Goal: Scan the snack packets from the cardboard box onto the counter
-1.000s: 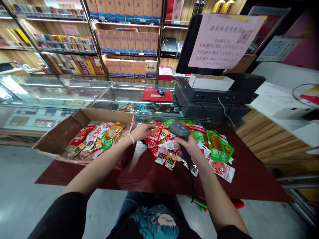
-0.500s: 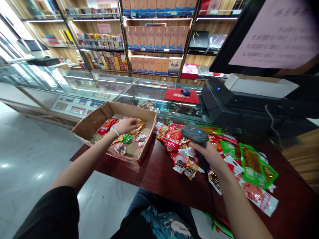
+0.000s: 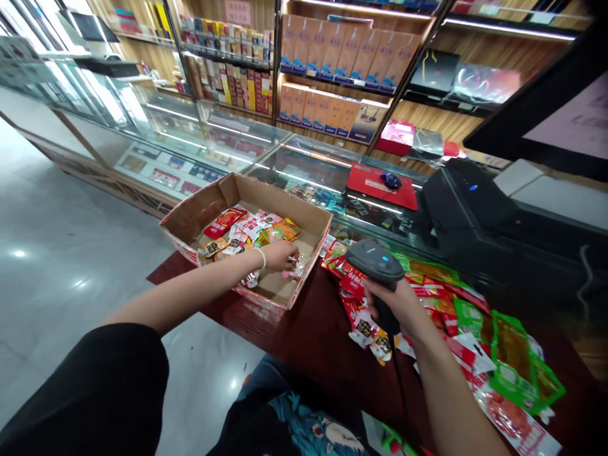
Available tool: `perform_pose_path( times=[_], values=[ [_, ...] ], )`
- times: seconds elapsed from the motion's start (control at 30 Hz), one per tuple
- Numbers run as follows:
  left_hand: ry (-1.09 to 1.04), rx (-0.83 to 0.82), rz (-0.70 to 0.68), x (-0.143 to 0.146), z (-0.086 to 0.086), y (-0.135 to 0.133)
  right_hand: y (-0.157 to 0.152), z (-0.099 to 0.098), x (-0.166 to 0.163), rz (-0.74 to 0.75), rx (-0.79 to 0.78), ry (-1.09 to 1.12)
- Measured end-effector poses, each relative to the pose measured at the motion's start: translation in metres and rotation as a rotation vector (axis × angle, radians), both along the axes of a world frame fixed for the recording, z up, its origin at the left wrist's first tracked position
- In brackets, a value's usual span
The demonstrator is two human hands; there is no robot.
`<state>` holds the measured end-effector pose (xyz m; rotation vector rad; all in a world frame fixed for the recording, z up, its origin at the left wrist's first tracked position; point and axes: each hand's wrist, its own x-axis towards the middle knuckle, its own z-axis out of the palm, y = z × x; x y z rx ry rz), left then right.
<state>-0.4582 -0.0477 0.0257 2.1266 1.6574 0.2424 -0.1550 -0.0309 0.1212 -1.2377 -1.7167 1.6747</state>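
Note:
My left hand (image 3: pixel 279 256), with a pale band at the wrist, reaches into an open cardboard box (image 3: pixel 310 223). Its fingers are closed on a small snack packet (image 3: pixel 295 268) near the box's right side. Several red, white, orange and green packets lie to the left in the box, among them a red snack packet (image 3: pixel 225 221). A black barcode scanner (image 3: pixel 376 261) is in my right hand (image 3: pixel 398 303), fingers wrapped round its handle. Beneath and beside the scanner spreads a pile of snack packets, with green-edged pouches (image 3: pixel 515 351) at the right.
The box and pile rest on a dark red tabletop (image 3: pixel 308 342). Behind stands a glass display counter (image 3: pixel 228 136) bearing a red mat (image 3: pixel 361 183) and a mouse (image 3: pixel 391 181). A black machine (image 3: pixel 451 209) and a screen (image 3: pixel 536 120) stand at the right. The scanner's cable hangs down.
My left hand has moved right within the box and closed on a small packet. The view has turned, shifting the surroundings. The scanner stays in my right hand, held above the pile.

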Motion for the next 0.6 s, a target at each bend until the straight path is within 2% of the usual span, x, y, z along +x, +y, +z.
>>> perform_pose_path(
  times=[0.13,0.27,0.47,0.53,0.6],
  values=[
    [0.108,0.030,-0.168,0.001,-0.021,-0.013,0.001,-0.004,-0.004,-0.007,-0.006,-0.014],
    [0.183,0.029,-0.196,-0.001,-0.026,-0.015,-0.001,0.001,-0.004,-0.025,0.005,0.006],
    [0.169,-0.018,-0.254,0.004,-0.013,-0.004,-0.004,0.008,-0.004,-0.005,0.029,0.005],
    [0.151,-0.025,-0.196,0.004,-0.005,-0.002,-0.005,0.009,-0.004,-0.008,0.028,0.016],
    [0.137,-0.020,-0.078,0.000,0.006,-0.001,-0.006,0.010,-0.002,-0.008,0.026,0.028]
  ],
)
